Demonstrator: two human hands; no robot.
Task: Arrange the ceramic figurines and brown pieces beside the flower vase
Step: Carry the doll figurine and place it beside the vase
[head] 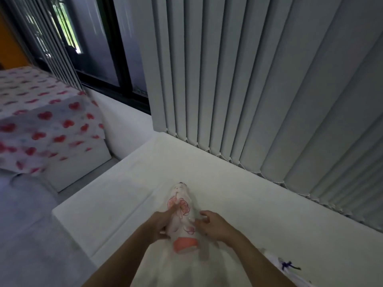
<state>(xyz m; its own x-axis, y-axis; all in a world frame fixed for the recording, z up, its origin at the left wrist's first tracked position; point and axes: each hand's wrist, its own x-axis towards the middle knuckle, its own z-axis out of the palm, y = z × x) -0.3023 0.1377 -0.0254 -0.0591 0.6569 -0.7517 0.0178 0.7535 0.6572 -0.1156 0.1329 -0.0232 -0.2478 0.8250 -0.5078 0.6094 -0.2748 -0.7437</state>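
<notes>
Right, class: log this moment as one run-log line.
left hand: gripping figurine | right hand: open beside it, contact unclear | figurine: on white table | blinds: behind

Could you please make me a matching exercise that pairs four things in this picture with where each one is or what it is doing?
Things:
1. left hand
2. right hand
3. heart-print cloth
4. vertical blinds

Places or states:
A. hanging behind the white ledge
B. draped over a surface at far left
C. fingers against the white ceramic figurine
D. open beside the figurine's right side, contact unclear

Pairs: 1-C, 2-D, 3-B, 4-A
</notes>
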